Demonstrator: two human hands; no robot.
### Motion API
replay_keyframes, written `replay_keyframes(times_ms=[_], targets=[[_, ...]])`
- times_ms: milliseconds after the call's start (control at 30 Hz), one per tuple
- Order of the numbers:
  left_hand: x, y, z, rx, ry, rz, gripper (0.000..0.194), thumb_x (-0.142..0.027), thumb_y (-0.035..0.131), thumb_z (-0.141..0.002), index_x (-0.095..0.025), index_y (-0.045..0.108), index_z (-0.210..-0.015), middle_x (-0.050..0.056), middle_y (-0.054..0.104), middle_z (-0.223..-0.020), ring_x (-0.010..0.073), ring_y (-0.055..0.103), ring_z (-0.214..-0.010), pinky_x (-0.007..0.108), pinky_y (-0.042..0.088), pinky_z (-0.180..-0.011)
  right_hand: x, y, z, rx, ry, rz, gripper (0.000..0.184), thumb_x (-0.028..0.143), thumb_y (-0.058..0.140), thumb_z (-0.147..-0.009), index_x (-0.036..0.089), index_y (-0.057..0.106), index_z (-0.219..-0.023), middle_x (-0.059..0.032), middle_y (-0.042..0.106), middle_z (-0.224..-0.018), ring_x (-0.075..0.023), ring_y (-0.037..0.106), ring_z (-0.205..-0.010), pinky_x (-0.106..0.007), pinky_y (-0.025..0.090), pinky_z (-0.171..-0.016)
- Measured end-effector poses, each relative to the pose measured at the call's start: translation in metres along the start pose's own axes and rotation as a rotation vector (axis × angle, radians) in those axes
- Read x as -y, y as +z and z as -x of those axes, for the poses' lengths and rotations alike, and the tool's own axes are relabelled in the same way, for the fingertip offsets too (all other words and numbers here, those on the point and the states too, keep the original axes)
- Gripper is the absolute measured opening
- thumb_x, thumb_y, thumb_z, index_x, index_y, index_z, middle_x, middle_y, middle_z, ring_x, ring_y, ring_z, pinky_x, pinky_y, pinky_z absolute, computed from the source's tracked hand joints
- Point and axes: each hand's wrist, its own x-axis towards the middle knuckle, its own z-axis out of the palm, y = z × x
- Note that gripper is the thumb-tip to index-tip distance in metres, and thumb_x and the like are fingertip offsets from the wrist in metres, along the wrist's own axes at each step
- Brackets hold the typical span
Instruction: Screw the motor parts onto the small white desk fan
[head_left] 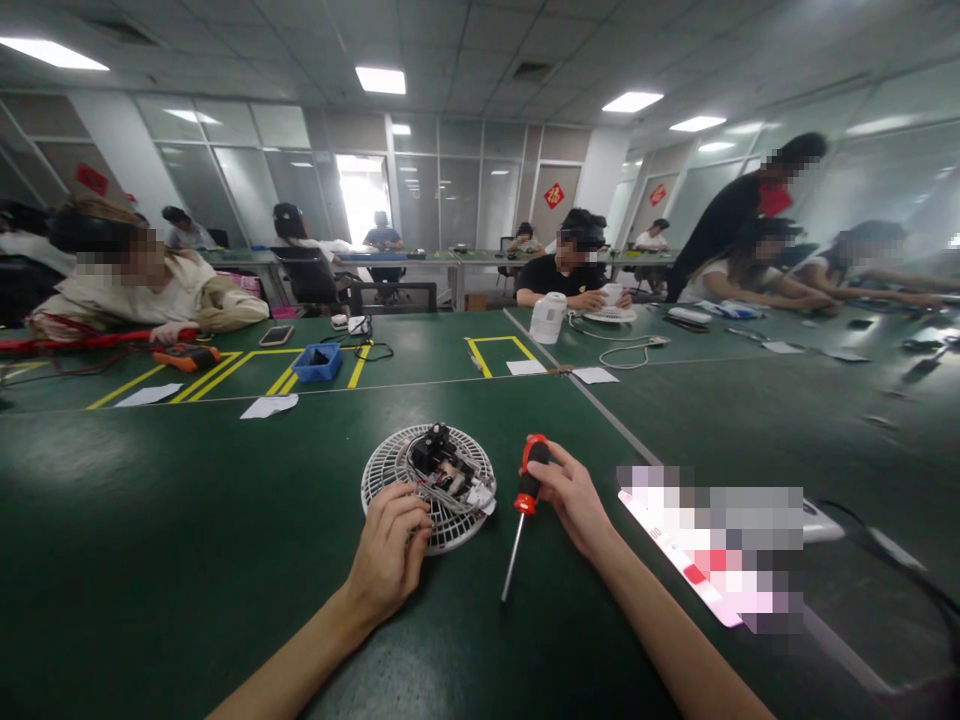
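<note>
A red-and-black screwdriver (529, 480) is in my right hand (576, 497), its handle pinched between thumb and fingers and its metal shaft slanting down to the left. My left hand (390, 545) has its fingers curled over the near left rim of a round white fan grille (386, 470), which lies on the green table. On top of the grille sits a fan motor assembly (435, 450) with black parts, exposed wires and a grey cable (454, 500) looped around it. The left fingertips touch or nearly touch that cable; the thumb's contact is partly hidden.
To the right lie a lit, pixelated screen (697, 570) and a white device with a dark cable. A blue bin (316, 362), paper slips (270, 406) and yellow tape markings are farther back. Across the table, a person handles white fan parts (611, 305); another sits at left near an orange-and-black tool (187, 357).
</note>
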Motion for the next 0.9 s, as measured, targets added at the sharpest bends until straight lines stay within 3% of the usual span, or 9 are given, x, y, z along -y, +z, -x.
replay_keyframes(times_ms=[100, 233, 500, 900], targets=[[0.001, 0.0, 0.0, -0.008, -0.026, 0.004, 0.014, -0.008, 0.054, -0.095, -0.018, 0.056, -0.105, 0.007, 0.066, -0.101, 0.0237, 0.059, -0.115, 0.042, 0.053, -0.1, 0.005, 0.003, 0.004, -0.027, 0.053, -0.366, 0.058, 0.036, 0.086, -0.068, 0.022, 0.065, -0.119, 0.0031, 0.066, -0.08, -0.0147, 0.065, -0.067, -0.027, 0.059, -0.059], [0.002, 0.0, 0.001, -0.008, -0.041, -0.005, 0.011, -0.012, 0.054, -0.096, -0.019, 0.057, -0.104, 0.007, 0.066, -0.102, 0.0237, 0.058, -0.115, 0.043, 0.053, -0.099, 0.007, 0.008, 0.006, -0.089, 0.062, -0.501, 0.052, 0.031, 0.091, -0.062, 0.021, 0.068, -0.108, 0.0051, 0.064, -0.08, -0.0122, 0.067, -0.064, -0.024, 0.062, -0.06], [0.004, -0.001, 0.003, -0.026, -0.079, 0.012, 0.012, -0.012, 0.057, -0.095, -0.019, 0.056, -0.104, 0.006, 0.065, -0.103, 0.0232, 0.057, -0.116, 0.042, 0.051, -0.101, 0.003, 0.011, 0.007, -0.141, 0.057, -0.5, 0.042, 0.031, 0.092, -0.062, 0.02, 0.068, -0.095, 0.0044, 0.063, -0.079, -0.0122, 0.068, -0.066, -0.023, 0.064, -0.058], [0.004, -0.002, 0.002, -0.048, -0.11, 0.019, 0.011, -0.013, 0.059, -0.092, -0.02, 0.058, -0.1, 0.006, 0.067, -0.102, 0.0245, 0.061, -0.115, 0.044, 0.053, -0.098, 0.007, 0.012, 0.01, -0.13, 0.051, -0.446, 0.039, 0.032, 0.089, -0.063, 0.021, 0.065, -0.092, 0.0027, 0.059, -0.087, -0.0129, 0.065, -0.07, -0.024, 0.064, -0.06]])
